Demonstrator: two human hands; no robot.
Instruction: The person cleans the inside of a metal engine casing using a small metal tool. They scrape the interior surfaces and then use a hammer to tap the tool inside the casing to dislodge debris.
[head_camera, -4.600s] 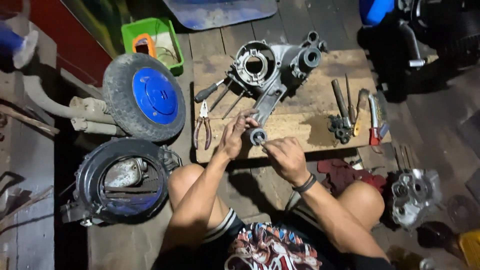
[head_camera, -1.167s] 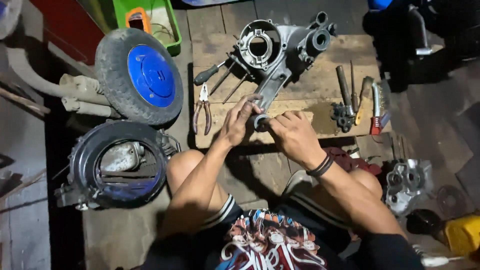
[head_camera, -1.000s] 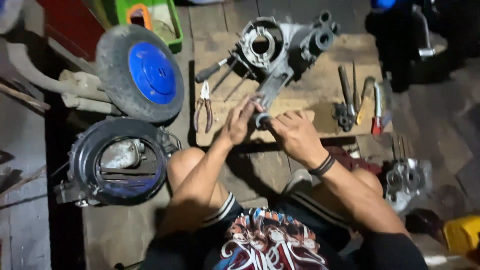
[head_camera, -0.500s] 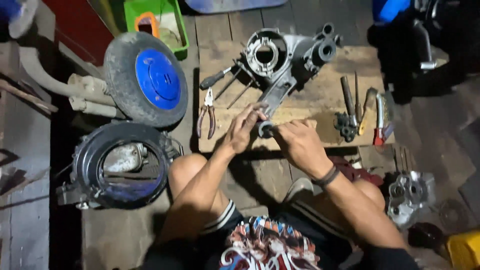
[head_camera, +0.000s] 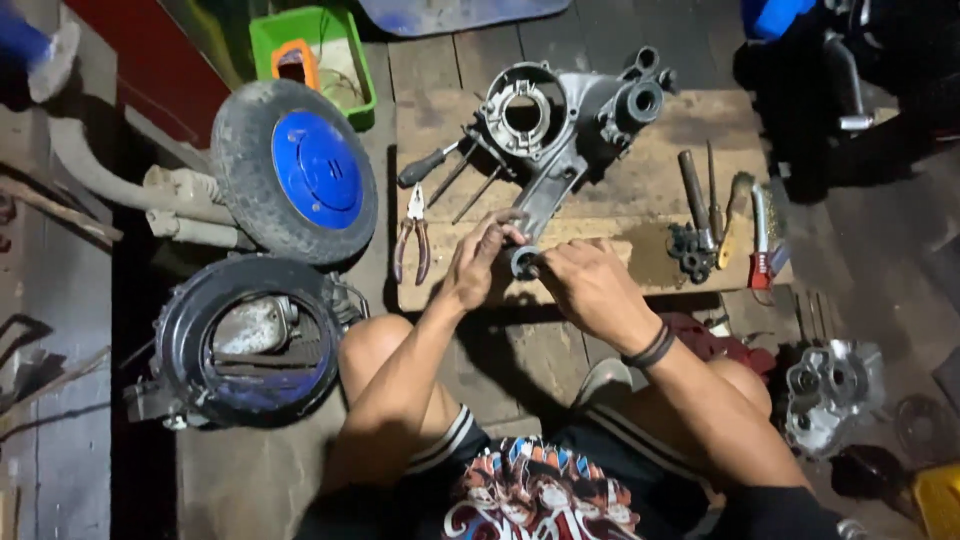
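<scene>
Hands pinching small ring at casing end, left hand, right hand; could slip, roll off board.

Dull grey cast-metal engine casing on a rough, stained wooden board; matt black rubber tyre.

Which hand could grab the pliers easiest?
Probably the left hand. The pliers lie just to its left on the wooden board, while the right hand sits on the far side of the engine casing.
</scene>
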